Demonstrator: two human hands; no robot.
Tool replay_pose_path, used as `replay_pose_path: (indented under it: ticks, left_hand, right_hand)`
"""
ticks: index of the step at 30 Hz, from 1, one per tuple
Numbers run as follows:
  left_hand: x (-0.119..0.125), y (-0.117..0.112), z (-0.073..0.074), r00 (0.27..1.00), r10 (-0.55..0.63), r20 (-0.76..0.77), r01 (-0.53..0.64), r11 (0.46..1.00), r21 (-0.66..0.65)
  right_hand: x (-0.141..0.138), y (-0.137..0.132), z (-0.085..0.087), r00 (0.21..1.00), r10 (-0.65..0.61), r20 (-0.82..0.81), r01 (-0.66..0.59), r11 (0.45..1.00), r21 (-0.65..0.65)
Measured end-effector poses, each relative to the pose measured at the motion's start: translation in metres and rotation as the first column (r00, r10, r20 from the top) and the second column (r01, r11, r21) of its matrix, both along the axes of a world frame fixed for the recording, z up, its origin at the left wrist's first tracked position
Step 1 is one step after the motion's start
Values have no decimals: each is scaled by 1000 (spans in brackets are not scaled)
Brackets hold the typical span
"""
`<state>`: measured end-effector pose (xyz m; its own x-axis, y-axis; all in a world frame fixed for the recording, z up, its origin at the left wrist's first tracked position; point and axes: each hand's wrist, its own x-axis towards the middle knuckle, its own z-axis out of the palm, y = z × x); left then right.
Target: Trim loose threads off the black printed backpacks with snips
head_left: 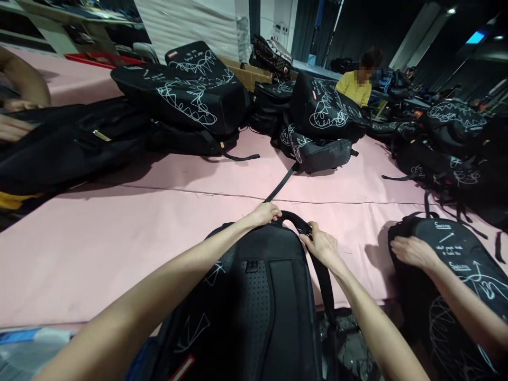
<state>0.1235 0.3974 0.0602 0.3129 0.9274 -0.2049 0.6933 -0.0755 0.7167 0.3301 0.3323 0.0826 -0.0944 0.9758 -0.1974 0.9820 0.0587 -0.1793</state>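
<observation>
A black backpack (254,296) with white scribbled lines stands in front of me, its padded back panel facing me. My left hand (265,213) is closed at its top edge, pinching one end of a black strap (292,217) that arches over the top. A thin webbing strip (282,182) runs from beyond that hand across the table. My right hand (320,244) is closed around the other side of the same strap, which hangs down along the bag's right side. The fingertips partly hide what lies under them.
Black backpacks (190,95) lie piled along the far side of the pink table (159,233). Another person's hand (415,253) rests on a backpack (456,254) at right. At left, someone's hands (16,124) touch a black bag (75,137). A person in yellow (353,87) is farther back.
</observation>
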Motion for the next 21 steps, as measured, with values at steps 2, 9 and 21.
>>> replay_pose_path:
  ticks: [2, 9, 21]
  left_hand:
    - [-3, 2, 4, 997, -80, 17, 81, 997, -17]
    - [11, 19, 9, 957, -261, -123, 258, 965, -43]
    - [11, -5, 5, 967, -122, -221, 137, 989, 51]
  right_hand:
    - [3, 3, -4, 999, -31, -25, 31, 999, -14]
    - [-8, 11, 1, 988, -46, -148, 46, 999, -2]
    - [-25, 18, 6, 991, -38, -132, 42, 999, 24]
